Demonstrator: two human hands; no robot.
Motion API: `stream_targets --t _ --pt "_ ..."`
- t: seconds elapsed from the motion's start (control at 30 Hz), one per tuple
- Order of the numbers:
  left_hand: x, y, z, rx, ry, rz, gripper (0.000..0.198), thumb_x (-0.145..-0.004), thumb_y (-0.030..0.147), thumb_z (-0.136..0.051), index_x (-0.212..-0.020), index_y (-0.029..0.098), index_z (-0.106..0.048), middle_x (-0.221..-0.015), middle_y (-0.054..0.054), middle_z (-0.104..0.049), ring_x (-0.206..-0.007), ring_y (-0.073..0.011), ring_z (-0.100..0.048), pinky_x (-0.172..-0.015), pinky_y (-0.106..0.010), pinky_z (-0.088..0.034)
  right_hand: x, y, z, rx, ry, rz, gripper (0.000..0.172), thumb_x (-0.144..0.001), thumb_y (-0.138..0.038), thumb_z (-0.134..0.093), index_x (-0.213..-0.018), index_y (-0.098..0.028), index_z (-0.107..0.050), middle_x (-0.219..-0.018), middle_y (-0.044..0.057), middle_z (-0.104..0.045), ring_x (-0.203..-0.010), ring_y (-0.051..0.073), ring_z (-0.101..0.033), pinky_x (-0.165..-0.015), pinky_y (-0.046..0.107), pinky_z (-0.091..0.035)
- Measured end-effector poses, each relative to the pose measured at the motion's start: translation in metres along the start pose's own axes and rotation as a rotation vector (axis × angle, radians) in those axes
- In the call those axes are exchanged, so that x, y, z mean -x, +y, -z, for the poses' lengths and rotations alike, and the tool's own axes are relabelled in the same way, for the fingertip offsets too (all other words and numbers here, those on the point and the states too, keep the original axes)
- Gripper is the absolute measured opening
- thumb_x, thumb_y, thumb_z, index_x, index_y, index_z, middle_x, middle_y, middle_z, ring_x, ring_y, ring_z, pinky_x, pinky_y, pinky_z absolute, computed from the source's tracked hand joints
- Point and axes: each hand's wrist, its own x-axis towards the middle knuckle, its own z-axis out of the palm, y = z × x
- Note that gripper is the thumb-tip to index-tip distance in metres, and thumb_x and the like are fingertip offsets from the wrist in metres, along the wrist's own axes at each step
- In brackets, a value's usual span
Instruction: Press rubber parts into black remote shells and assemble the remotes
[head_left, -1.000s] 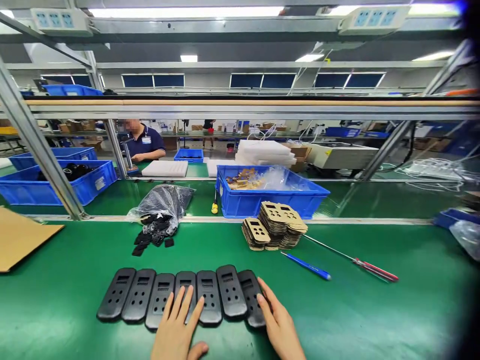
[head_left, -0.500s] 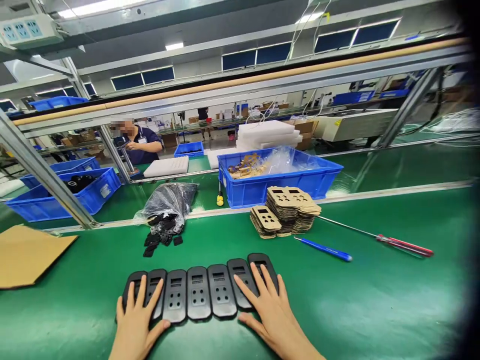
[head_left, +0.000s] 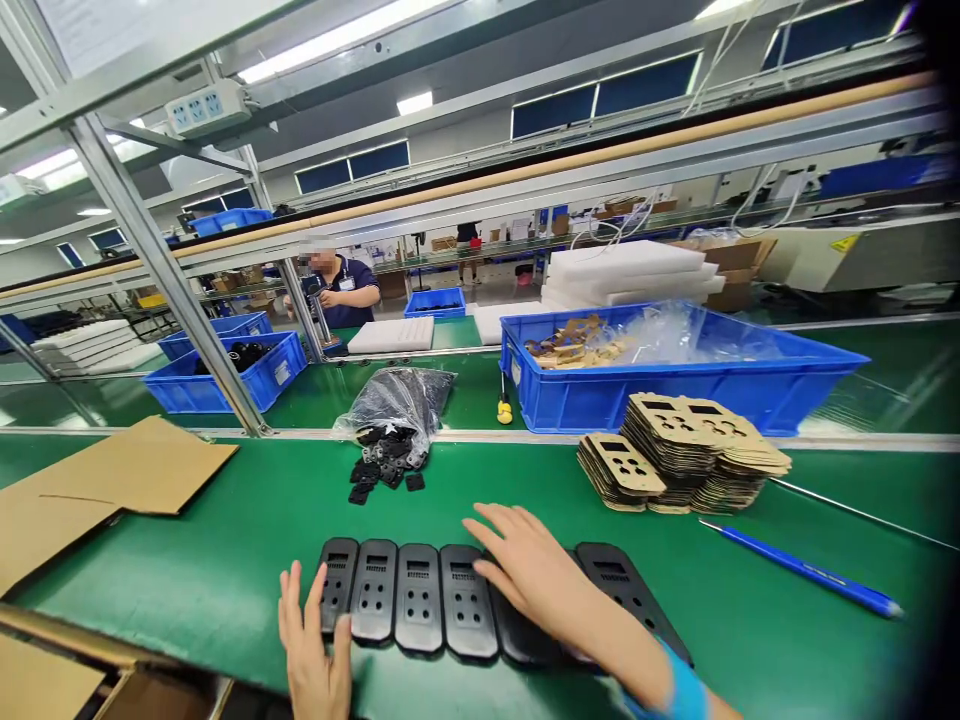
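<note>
The row of black covers [head_left: 418, 598] lies near the green belt [head_left: 225, 540] front edge. The left hand [head_left: 313, 655] and the right hand [head_left: 529, 575] rest on it, fingers spread, apparently gripping nothing. Uneven pushing may overlap covers.

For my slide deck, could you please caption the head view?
Left hand at the end of a row of black covers, right hand laid across it.

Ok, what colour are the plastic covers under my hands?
The covers are black, clearest in the head view.
</note>
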Motion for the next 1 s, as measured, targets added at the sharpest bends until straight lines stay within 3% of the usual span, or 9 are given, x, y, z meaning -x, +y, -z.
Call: stream_targets --t 0.1,0.2,0.27,0.37,0.5,0.7,0.8,0.93,1.0 --pt "0.003 -0.005 -0.002 0.115 0.158 0.126 0.042 -0.095 0.031 -0.040 -0.136 0.028 -0.042 -0.154 -0.009 -0.025 -0.144 -0.0330 -0.017 -0.109 -0.060 -0.029 -0.078 -0.017 0.000 -0.041 -0.093 0.062 0.022 -0.092 -0.020 -0.055 -0.110 -0.017 -0.065 -0.108 0.010 -0.067 -0.097 0.023 -0.064 -0.088 0.040 -0.051" --pt "0.004 -0.006 -0.005 0.173 0.217 0.136 0.036 -0.093 0.031 -0.046 -0.128 0.026 -0.052 -0.151 -0.009 -0.034 -0.142 -0.0330 -0.024 -0.110 -0.056 -0.030 -0.134 -0.019 -0.022 -0.064 -0.110 0.038 0.018 -0.091 -0.025 -0.061 -0.104 -0.014 -0.063 -0.110 0.008 -0.064 -0.102 0.023 -0.061 -0.089 0.045 -0.050" --pt "0.004 -0.007 -0.006 0.195 0.217 0.142 0.035 -0.092 0.031 -0.048 -0.126 0.027 -0.053 -0.150 -0.008 -0.035 -0.141 -0.0327 -0.025 -0.110 -0.054 -0.031 -0.152 -0.018 -0.035 -0.116 -0.107 0.017 0.018 -0.092 -0.028 -0.060 -0.103 -0.014 -0.063 -0.112 0.008 -0.063 -0.102 0.022 -0.060 -0.090 0.044 -0.050" --pt "0.005 -0.008 -0.004 0.227 0.228 0.137 0.033 -0.092 0.029 -0.048 -0.124 0.026 -0.054 -0.148 -0.008 -0.038 -0.140 -0.0320 -0.028 -0.109 -0.053 -0.033 -0.154 -0.020 -0.042 -0.247 -0.111 -0.030 0.018 -0.094 -0.030 -0.057 -0.098 -0.014 -0.064 -0.102 0.006 -0.065 -0.091 0.019 -0.063 -0.083 0.040 -0.053" --pt "-0.001 -0.002 0.004 0.304 0.262 0.112 0.027 -0.091 0.028 -0.049 -0.115 0.025 -0.061 -0.129 -0.009 -0.055 -0.121 -0.0263 -0.051 -0.100 -0.044 -0.044 -0.125 -0.038 -0.043 -0.474 -0.198 -0.060 0.025 -0.097 -0.033 -0.051 -0.091 -0.012 -0.063 -0.079 0.001 -0.066 -0.066 0.013 -0.064 -0.063 0.029 -0.056" --pt "-0.028 0.028 0.013 0.693 -0.121 0.378 0.042 -0.083 0.040 -0.061 -0.119 0.019 -0.060 -0.106 -0.010 -0.067 -0.088 -0.0194 -0.065 -0.074 -0.029 -0.056 -0.086 -0.081 -0.050 -0.606 -0.352 0.020 0.027 -0.101 -0.024 -0.044 -0.089 -0.011 -0.064 -0.072 -0.001 -0.068 -0.061 0.011 -0.066 -0.057 0.024 -0.056" --pt "-0.036 0.021 0.014 0.726 -0.158 0.473 0.038 -0.076 0.042 -0.066 -0.103 0.015 -0.066 -0.084 -0.007 -0.069 -0.068 -0.0153 -0.064 -0.062 -0.024 -0.054 -0.102 -0.086 -0.051 -0.508 -0.343 0.049 0.023 -0.097 -0.026 -0.052 -0.084 -0.013 -0.066 -0.073 -0.001 -0.068 -0.065 0.012 -0.066 -0.063 0.028 -0.057" --pt "-0.036 -0.012 0.028 0.674 -0.089 0.567 0.039 -0.074 0.047 -0.064 -0.095 0.014 -0.065 -0.083 -0.007 -0.067 -0.069 -0.0160 -0.066 -0.063 -0.025 -0.056 -0.149 -0.067 -0.050 -0.259 -0.133 -0.014 0.019 -0.093 -0.027 -0.058 -0.106 -0.015 -0.063 -0.113 0.008 -0.063 -0.101 0.022 -0.061 -0.089 0.043 -0.051" --pt "-0.034 -0.025 0.037 0.661 -0.086 0.601 0.043 -0.073 0.049 -0.063 -0.096 0.013 -0.063 -0.084 -0.007 -0.066 -0.067 -0.0171 -0.068 -0.065 -0.028 -0.058 -0.168 -0.055 -0.052 -0.157 -0.084 -0.024 0.021 -0.093 -0.027 -0.058 -0.111 -0.016 -0.061 -0.120 0.009 -0.059 -0.106 0.023 -0.058 -0.092 0.046 -0.049"
